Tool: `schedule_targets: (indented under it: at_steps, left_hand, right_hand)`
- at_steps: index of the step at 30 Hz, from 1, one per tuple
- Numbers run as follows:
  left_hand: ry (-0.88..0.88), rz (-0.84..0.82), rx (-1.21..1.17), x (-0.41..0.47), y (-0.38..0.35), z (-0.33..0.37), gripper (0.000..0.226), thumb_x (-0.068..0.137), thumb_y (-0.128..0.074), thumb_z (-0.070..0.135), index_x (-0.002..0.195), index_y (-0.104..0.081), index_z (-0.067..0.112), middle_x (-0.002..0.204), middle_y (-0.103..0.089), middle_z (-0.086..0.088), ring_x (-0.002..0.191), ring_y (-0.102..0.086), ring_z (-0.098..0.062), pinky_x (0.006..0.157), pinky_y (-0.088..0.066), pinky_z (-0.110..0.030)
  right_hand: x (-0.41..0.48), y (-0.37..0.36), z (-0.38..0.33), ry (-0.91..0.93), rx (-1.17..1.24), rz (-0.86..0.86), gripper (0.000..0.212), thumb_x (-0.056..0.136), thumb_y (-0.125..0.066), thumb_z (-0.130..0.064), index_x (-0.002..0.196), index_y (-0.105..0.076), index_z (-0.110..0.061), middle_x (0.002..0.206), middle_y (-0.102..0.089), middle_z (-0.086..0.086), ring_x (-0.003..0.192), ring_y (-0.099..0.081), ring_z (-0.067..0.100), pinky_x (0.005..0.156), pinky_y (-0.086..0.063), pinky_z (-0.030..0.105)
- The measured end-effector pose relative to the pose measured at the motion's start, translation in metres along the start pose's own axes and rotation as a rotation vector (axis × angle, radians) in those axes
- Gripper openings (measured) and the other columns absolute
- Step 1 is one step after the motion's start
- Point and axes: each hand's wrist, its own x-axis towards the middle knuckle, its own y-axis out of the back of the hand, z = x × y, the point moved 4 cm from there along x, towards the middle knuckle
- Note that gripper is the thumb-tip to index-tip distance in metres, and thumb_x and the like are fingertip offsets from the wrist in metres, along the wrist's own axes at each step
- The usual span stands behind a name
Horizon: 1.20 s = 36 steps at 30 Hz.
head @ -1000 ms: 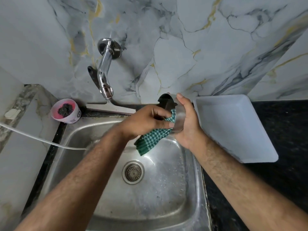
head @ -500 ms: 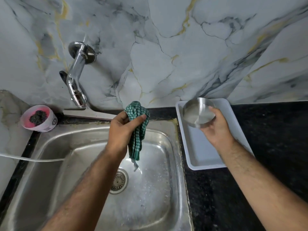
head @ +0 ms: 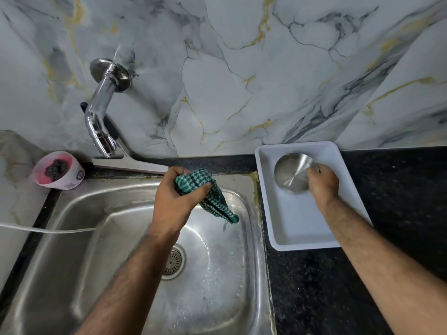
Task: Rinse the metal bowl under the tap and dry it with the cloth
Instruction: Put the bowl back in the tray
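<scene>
The metal bowl (head: 291, 172) sits upturned in the white tray (head: 300, 228) at right of frame, the right hand (head: 323, 182) in a grip clamped on its rim. At centre, the left hand (head: 174, 201) is closed around the cloth (head: 208, 197) — no water runs from the tap (head: 102, 117), so rinsing and drying look finished; only release seems left.

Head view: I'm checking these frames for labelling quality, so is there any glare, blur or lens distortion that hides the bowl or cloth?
Head view: wide-angle bending curves the counter edge and the sink; bright sheen on the metal bowl and the tap, yet their outlines stay clear; the cloth in the left hand is sharp; the right hand covers the bowl's right edge.
</scene>
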Motion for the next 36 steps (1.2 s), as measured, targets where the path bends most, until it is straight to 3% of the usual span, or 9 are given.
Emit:
schedule_targets:
  at_steps: [5,8,12,14,18,23,29,32,36]
  left_hand:
    - [-0.107,-0.152,0.139,-0.004,-0.012,0.032,0.041,0.065,-0.089,0.021,0.087,-0.055,0.027,0.086,-0.07,0.0,0.069,-0.069,-0.02,0.058,-0.058,-0.036]
    - [-0.108,-0.252,0.096,-0.008,-0.025,0.056,0.051,0.067,-0.089,0.016,0.11,-0.065,0.029,0.104,-0.067,-0.005,0.102,-0.067,-0.035,0.086,-0.058,-0.05]
    - [-0.102,-0.405,-0.302,-0.018,-0.062,0.083,0.035,0.082,-0.076,-0.005,0.111,-0.072,0.013,0.093,-0.073,-0.007,0.083,-0.071,-0.025,0.075,-0.062,-0.037]
    - [-0.076,-0.328,-0.457,-0.021,-0.08,0.085,0.026,0.086,-0.071,-0.009,0.105,-0.069,0.008,0.086,-0.072,-0.009,0.076,-0.071,-0.025,0.069,-0.061,-0.034]
    - [-0.056,-0.082,-0.229,-0.023,-0.105,0.064,0.022,0.082,-0.081,-0.004,0.091,-0.068,0.011,0.08,-0.072,-0.011,0.065,-0.07,-0.025,0.054,-0.057,-0.03]
    - [-0.066,-0.149,0.426,-0.026,-0.146,0.016,0.032,0.071,-0.092,0.031,0.081,-0.064,0.02,0.085,-0.073,-0.003,0.078,-0.073,-0.023,0.067,-0.063,-0.047]
    - [-0.025,-0.222,0.795,-0.01,-0.196,-0.032,0.039,0.079,-0.085,0.04,0.079,-0.051,0.02,0.072,-0.06,0.005,0.061,-0.056,-0.01,0.043,-0.038,-0.018]
    - [-0.051,-0.312,0.961,-0.01,-0.221,-0.047,0.035,0.084,-0.082,0.035,0.089,-0.053,0.016,0.081,-0.063,-0.003,0.072,-0.062,-0.02,0.056,-0.041,-0.028]
    - [-0.395,-0.398,1.531,-0.028,-0.247,-0.051,0.033,0.09,-0.064,0.021,0.121,-0.057,0.013,0.109,-0.072,-0.012,0.108,-0.06,-0.033,0.079,-0.049,-0.041]
  right_hand:
    - [-0.019,0.008,-0.015,0.172,-0.336,0.002,0.039,0.099,-0.068,-0.017,0.132,-0.063,0.003,0.134,-0.069,0.027,0.124,-0.065,0.044,0.094,-0.053,0.043]
    - [-0.047,0.022,-0.042,0.392,-0.217,-0.041,0.053,0.096,-0.077,-0.022,0.143,-0.061,-0.006,0.146,-0.064,0.019,0.137,-0.058,0.034,0.11,-0.049,0.039]
    - [-0.1,0.02,-0.067,0.035,0.528,-0.774,0.044,0.084,-0.08,-0.045,0.123,-0.075,-0.025,0.118,-0.077,0.001,0.118,-0.07,0.025,0.091,-0.059,0.034]
    - [-0.115,0.032,-0.074,-0.023,0.623,-0.931,0.037,0.084,-0.081,-0.031,0.119,-0.078,-0.021,0.112,-0.079,0.004,0.105,-0.073,0.022,0.085,-0.063,0.037]
    - [-0.094,0.083,-0.068,0.003,0.665,-0.777,0.05,0.078,-0.081,0.0,0.126,-0.072,-0.01,0.113,-0.08,0.011,0.099,-0.077,0.023,0.08,-0.068,0.035]
    - [-0.06,0.122,-0.029,-0.003,0.369,-0.409,0.04,0.087,-0.082,0.0,0.124,-0.073,-0.011,0.123,-0.076,0.03,0.116,-0.073,0.042,0.104,-0.057,0.052]
    - [-0.046,0.104,0.016,0.158,-0.132,-0.305,0.045,0.078,-0.092,-0.001,0.117,-0.076,-0.015,0.108,-0.072,0.003,0.098,-0.067,0.015,0.081,-0.054,0.022]
    - [-0.038,0.089,0.031,0.277,-0.349,-0.26,0.044,0.081,-0.087,0.004,0.12,-0.076,-0.012,0.124,-0.075,0.012,0.101,-0.068,0.019,0.085,-0.053,0.026]
    - [-0.045,0.076,0.033,0.418,-0.649,-0.272,0.053,0.091,-0.074,0.001,0.142,-0.062,-0.01,0.137,-0.066,0.018,0.123,-0.064,0.035,0.105,-0.055,0.043]
